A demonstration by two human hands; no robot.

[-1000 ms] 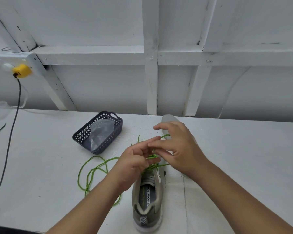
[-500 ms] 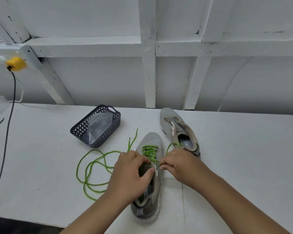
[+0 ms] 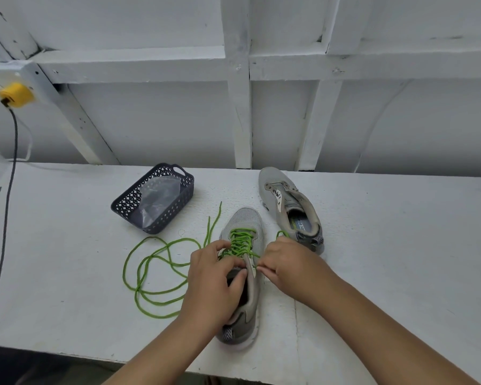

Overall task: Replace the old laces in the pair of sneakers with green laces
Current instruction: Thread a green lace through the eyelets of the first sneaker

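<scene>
Within the past second the person's hands had dropped from a raised tangle of lace in front of the camera to the near sneaker (image 3: 245, 276), which now lay in plain sight on the white table (image 3: 67, 273) with its toe pointing away. In the head view, the left hand (image 3: 214, 284) curled over the shoe's throat, its fingers pressed around the tongue and upper eyelets, apparently to steady the shoe while the lacing was drawn tight. The right hand (image 3: 286, 266) pinched the green lace (image 3: 240, 243) at the shoe's right edge, close to the top eyelets, seemingly pulling a strand through or taking up slack. Green crossings already ran up most of the lacing, so this shoe looked nearly finished. The lace's long free end (image 3: 156, 276) lay in loose loops on the table to the left, out of the way of the hands. The second sneaker (image 3: 289, 207) sat just beyond and to the right, unlaced, apparently awaiting its turn. A dark basket (image 3: 184, 190) holding a clear plastic bag (image 3: 156, 201) stood well to the left rear, near but apart from the work.
</scene>
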